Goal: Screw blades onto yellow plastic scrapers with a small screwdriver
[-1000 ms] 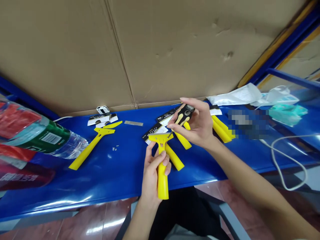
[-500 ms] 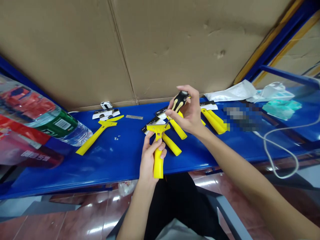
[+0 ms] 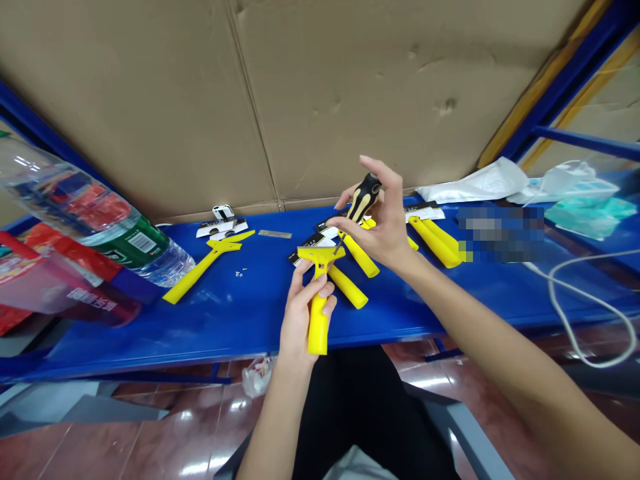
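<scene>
My left hand (image 3: 299, 313) is closed round the handle of a yellow scraper (image 3: 318, 330), its wide head pointing away from me. In my right hand (image 3: 393, 230) is a black and cream screwdriver (image 3: 364, 199), tilted, with its shaft reaching down to the right end of the scraper's head. Whether the tip sits in a screw is too small to tell. Just beyond lie more yellow scrapers (image 3: 350, 288) with black and white cards at their heads. To the left rest a scraper with a loosened head piece (image 3: 193, 279), a flat metal blade (image 3: 275, 234) and several tiny screws (image 3: 240, 273).
A large water bottle (image 3: 133, 243) and a red cup-like container (image 3: 105, 303) stand at the left. White cards (image 3: 221, 228) lie against the cardboard wall (image 3: 325, 87). On the right are a white bag (image 3: 475, 183), a green plastic wrapper (image 3: 590, 217) and a looped white cable (image 3: 555, 307).
The head view has shifted slightly, so the bench things appear moved. My right forefinger has lifted and straightened away from the screwdriver's handle. The left hand keeps its hold on the scraper.
</scene>
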`<control>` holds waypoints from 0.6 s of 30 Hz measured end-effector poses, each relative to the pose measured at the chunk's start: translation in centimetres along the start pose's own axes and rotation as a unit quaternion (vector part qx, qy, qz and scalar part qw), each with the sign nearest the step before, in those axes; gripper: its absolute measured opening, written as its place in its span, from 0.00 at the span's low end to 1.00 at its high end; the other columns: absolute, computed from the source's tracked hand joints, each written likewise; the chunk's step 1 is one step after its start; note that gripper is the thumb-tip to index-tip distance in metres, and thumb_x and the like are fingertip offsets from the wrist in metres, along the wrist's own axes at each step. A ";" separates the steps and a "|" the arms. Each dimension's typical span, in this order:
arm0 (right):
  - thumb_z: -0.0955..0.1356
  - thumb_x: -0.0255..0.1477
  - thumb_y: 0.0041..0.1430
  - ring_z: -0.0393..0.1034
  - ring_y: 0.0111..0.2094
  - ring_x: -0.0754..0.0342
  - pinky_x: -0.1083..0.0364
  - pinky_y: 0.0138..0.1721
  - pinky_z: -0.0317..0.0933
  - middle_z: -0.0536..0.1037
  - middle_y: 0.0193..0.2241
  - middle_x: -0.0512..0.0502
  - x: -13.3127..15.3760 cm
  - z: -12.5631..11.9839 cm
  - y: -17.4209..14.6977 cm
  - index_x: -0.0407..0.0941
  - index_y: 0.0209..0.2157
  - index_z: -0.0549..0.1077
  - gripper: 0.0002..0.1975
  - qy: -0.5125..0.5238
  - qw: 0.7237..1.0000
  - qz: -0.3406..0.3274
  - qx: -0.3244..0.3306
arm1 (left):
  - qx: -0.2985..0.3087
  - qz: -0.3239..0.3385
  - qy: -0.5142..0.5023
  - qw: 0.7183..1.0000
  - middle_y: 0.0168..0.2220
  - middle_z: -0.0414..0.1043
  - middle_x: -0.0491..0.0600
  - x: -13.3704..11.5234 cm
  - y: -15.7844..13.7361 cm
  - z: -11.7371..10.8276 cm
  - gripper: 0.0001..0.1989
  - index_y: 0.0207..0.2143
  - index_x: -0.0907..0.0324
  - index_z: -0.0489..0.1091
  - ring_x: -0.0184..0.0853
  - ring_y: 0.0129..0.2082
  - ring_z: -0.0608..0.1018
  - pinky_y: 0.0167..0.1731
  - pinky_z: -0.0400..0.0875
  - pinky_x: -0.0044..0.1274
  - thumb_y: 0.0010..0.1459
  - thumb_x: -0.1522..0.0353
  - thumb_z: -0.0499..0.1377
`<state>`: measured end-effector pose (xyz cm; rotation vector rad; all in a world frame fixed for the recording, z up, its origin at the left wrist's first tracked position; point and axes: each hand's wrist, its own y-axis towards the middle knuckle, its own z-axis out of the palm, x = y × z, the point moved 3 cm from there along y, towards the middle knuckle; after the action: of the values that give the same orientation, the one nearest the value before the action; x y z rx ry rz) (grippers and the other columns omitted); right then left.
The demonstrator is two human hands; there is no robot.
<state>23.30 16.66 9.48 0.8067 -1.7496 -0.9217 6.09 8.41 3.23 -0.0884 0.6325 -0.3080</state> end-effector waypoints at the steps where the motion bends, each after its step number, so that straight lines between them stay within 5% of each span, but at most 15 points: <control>1: 0.71 0.57 0.69 0.79 0.57 0.38 0.36 0.51 0.81 0.75 0.61 0.41 0.2 -0.1 0.0 0.60 0.76 0.50 0.44 0.005 1.000 0.001 0.004 | -0.003 0.002 -0.001 1.000 0.56 0.76 0.56 0.0 0.0 0.0 0.26 0.58 0.54 0.68 0.19 0.26 0.71 0.23 0.66 0.12 0.60 0.78 0.69; 5: 0.67 0.54 0.73 0.82 0.51 0.43 0.38 0.52 0.82 0.76 0.61 0.42 0.6 0.0 0.2 0.60 0.75 0.53 0.37 0.064 0.997 0.027 0.041 | -0.023 0.011 -0.015 1.000 0.55 0.76 0.54 0.0 0.1 -0.3 0.28 0.58 0.52 0.68 0.19 0.26 0.70 0.22 0.64 0.12 0.58 0.79 0.69; 11: 0.76 0.55 0.64 0.83 0.48 0.41 0.36 0.48 0.83 0.80 0.50 0.45 0.8 0.1 0.1 0.61 0.69 0.61 0.40 0.068 0.997 0.028 0.001 | -0.024 0.001 -0.015 1.000 0.54 0.76 0.53 0.0 0.0 -0.4 0.28 0.56 0.52 0.70 0.20 0.26 0.71 0.22 0.65 0.13 0.57 0.77 0.71; 18: 0.69 0.52 0.73 0.84 0.48 0.44 0.39 0.50 0.83 0.79 0.54 0.43 1.5 0.7 0.2 0.60 0.73 0.55 0.35 0.105 0.992 0.039 0.050 | -0.039 0.012 -0.012 0.999 0.54 0.75 0.53 -0.1 -0.1 -0.4 0.28 0.57 0.53 0.70 0.20 0.26 0.70 0.22 0.64 0.13 0.57 0.78 0.71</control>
<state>22.18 15.61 10.15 0.8612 -1.6402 -0.6751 5.78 8.35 3.01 -0.1585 0.6215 -0.2588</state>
